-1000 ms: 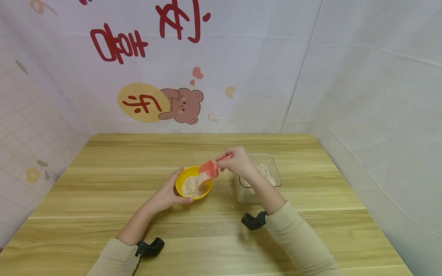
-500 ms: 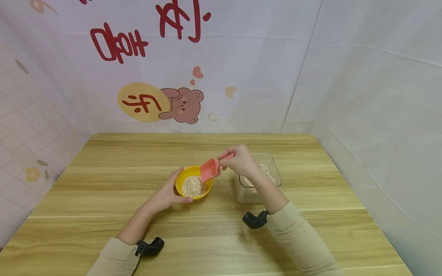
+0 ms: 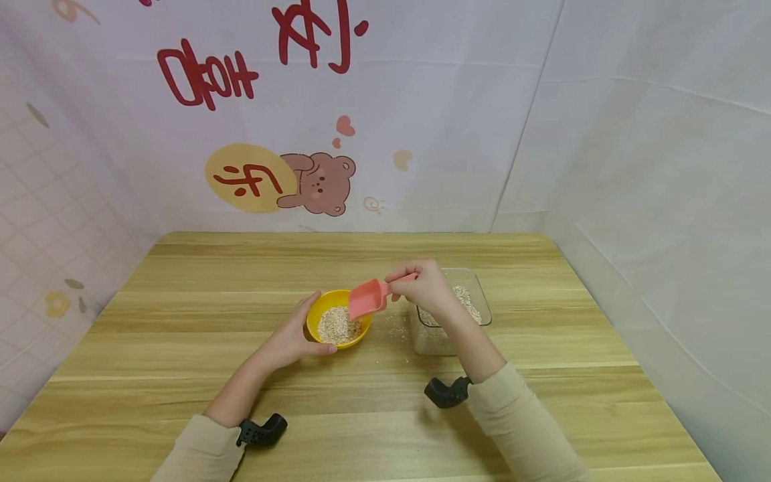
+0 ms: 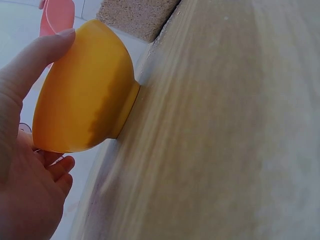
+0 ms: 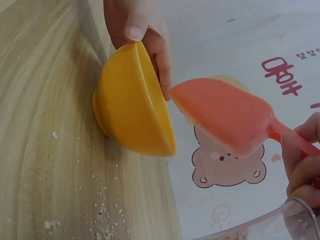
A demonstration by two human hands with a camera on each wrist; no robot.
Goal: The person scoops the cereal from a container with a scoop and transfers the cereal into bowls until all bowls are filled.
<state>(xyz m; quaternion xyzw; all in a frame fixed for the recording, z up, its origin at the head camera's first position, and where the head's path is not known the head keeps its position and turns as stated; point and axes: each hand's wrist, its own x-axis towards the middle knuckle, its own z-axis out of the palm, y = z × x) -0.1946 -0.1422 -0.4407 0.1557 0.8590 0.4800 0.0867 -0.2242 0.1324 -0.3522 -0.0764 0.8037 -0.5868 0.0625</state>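
A yellow bowl (image 3: 311, 329) stands on the table with oat flakes (image 3: 337, 326) inside. My left hand (image 3: 293, 341) grips its left side, thumb at the near rim and fingers round the far side. In the left wrist view the bowl (image 4: 87, 90) rests on its foot. My right hand (image 3: 421, 286) pinches the handle of a pink scoop (image 3: 367, 298), whose tip overlaps the bowl's right rim in the head view. No flakes show in the scoop's hollow. In the right wrist view the scoop (image 5: 225, 112) hangs just over the bowl's opening.
Under my right forearm stands a clear square container (image 3: 430, 345) with more oat flakes in it. Spilled flakes (image 3: 397, 329) lie on the wooden table (image 3: 337, 415) between bowl and container. Printed white cloth hangs behind and at both sides.
The flakes in the scoop have dropped into the bowl. My right hand has drawn slightly to the right with the scoop. The left hand and bowl have stayed put.
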